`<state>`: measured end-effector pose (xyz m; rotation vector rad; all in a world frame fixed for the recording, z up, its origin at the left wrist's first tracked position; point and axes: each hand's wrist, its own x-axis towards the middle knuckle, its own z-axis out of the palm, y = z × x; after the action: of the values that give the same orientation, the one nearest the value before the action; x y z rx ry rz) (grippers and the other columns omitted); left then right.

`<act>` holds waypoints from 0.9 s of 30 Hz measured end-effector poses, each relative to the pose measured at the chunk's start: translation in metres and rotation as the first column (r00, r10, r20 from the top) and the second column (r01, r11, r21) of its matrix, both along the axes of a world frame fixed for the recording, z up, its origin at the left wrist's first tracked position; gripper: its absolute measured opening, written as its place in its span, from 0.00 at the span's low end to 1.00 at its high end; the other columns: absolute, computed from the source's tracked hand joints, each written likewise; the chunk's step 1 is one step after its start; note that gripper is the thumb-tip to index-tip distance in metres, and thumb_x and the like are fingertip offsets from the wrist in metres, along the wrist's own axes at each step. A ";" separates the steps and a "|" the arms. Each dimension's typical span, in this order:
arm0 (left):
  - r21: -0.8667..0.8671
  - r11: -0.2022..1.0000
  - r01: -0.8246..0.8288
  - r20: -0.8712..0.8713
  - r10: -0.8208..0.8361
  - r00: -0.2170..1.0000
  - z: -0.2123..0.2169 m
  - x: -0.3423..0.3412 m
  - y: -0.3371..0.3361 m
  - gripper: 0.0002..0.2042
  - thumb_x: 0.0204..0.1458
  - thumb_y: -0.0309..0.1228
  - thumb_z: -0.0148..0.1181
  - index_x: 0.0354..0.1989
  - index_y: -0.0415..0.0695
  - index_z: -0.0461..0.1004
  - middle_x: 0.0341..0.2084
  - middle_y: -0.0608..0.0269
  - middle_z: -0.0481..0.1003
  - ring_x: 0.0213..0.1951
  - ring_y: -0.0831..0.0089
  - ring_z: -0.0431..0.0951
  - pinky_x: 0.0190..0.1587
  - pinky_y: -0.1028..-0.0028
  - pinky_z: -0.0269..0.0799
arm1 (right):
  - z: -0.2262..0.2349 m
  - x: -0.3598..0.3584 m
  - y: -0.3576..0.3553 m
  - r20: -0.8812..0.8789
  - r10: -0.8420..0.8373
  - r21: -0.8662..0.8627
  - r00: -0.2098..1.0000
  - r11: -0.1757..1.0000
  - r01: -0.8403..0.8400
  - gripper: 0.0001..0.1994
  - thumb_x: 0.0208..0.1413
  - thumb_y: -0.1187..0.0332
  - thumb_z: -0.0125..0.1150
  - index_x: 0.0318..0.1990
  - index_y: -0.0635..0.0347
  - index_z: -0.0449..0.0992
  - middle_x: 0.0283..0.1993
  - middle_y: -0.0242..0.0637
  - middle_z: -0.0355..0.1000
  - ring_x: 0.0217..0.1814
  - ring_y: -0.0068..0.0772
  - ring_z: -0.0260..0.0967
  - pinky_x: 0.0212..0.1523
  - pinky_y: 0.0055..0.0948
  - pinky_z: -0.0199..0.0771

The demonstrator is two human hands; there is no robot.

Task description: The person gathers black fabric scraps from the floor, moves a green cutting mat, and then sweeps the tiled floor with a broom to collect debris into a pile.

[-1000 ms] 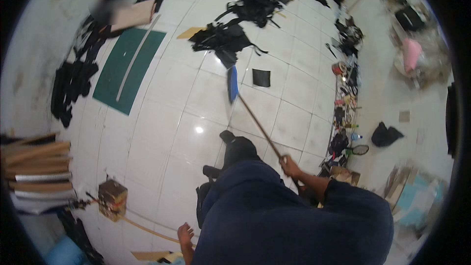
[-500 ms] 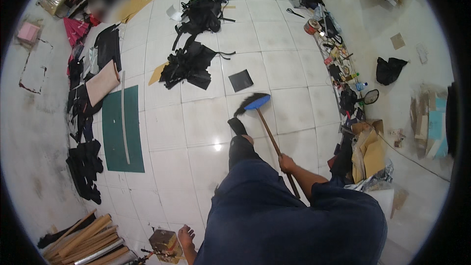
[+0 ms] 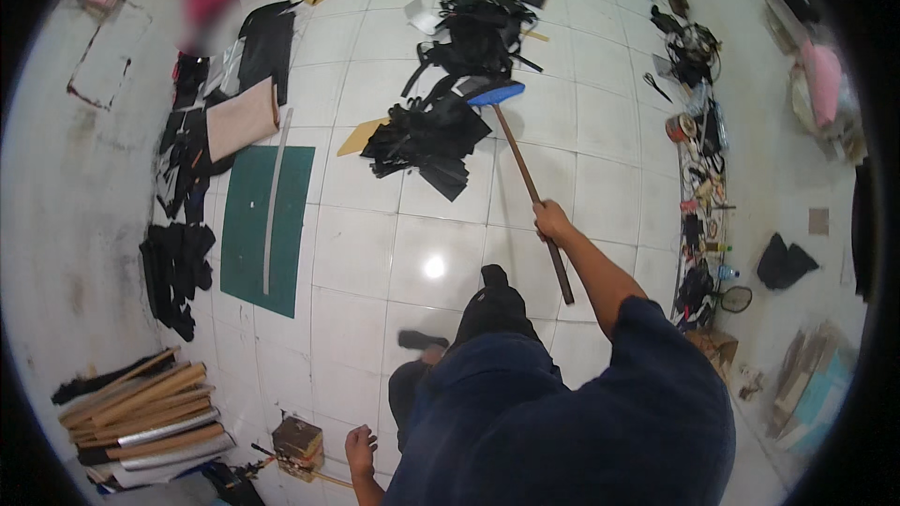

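Observation:
My right hand [image 3: 553, 222] is closed around the brown handle of a broom [image 3: 517, 157], held out ahead of me. The broom's blue head [image 3: 499, 95] with dark bristles is at floor level, at the far right edge of a pile of black fabric scraps [image 3: 431, 141]. Its bristles overlap the dark pile, so their tips are hard to make out. Low on the left hangs my left hand [image 3: 361, 452], fingers loosely bent and apart, with nothing in it. Nearest to it is a brown box [image 3: 298, 442] on the floor.
Another black fabric heap [image 3: 483, 37] lies farther ahead. A green cutting mat [image 3: 253, 267] with a long pale strip [image 3: 278, 197] is at left, beside black cloth pieces [image 3: 176, 267]. Cardboard rolls [image 3: 155, 403] fill the lower left. Assorted small items [image 3: 694, 215] line the right wall.
My right arm has reached forward, carrying the broom head from the open tiles up to the fabric pile. The dark square sheet no longer lies separately on the tiles. My legs have changed position.

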<state>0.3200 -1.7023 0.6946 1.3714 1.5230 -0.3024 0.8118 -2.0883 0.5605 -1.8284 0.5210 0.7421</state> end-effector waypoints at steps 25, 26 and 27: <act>0.177 0.943 0.280 0.073 -0.297 0.952 -0.021 0.245 0.452 0.13 0.51 0.38 0.51 0.38 0.42 0.65 0.26 0.64 0.67 0.24 0.75 0.67 0.21 0.79 0.61 | -0.045 -0.133 0.285 -0.067 0.330 -0.074 0.942 0.940 -0.334 0.12 0.54 0.68 0.40 0.29 0.70 0.67 0.16 0.41 0.64 0.13 0.35 0.62 0.13 0.33 0.65; 0.164 0.926 0.339 0.127 -0.361 0.924 -0.031 0.260 0.452 0.13 0.52 0.38 0.51 0.39 0.42 0.66 0.27 0.64 0.67 0.25 0.76 0.68 0.23 0.78 0.62 | -0.060 -0.113 0.305 -0.025 0.354 -0.077 0.935 0.932 -0.355 0.12 0.53 0.69 0.40 0.27 0.69 0.66 0.16 0.41 0.65 0.13 0.35 0.63 0.13 0.33 0.64; 0.151 0.898 0.413 0.166 -0.435 0.885 -0.033 0.282 0.439 0.13 0.52 0.39 0.51 0.39 0.42 0.66 0.27 0.65 0.67 0.26 0.76 0.68 0.24 0.77 0.63 | -0.075 -0.096 0.316 0.003 0.395 -0.095 0.919 0.915 -0.393 0.11 0.53 0.69 0.40 0.27 0.69 0.66 0.16 0.41 0.65 0.13 0.35 0.62 0.13 0.33 0.64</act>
<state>0.6022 -1.2638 0.6615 1.7697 1.0786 -0.3439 0.7162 -1.7724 0.4856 -2.0554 0.1705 0.9795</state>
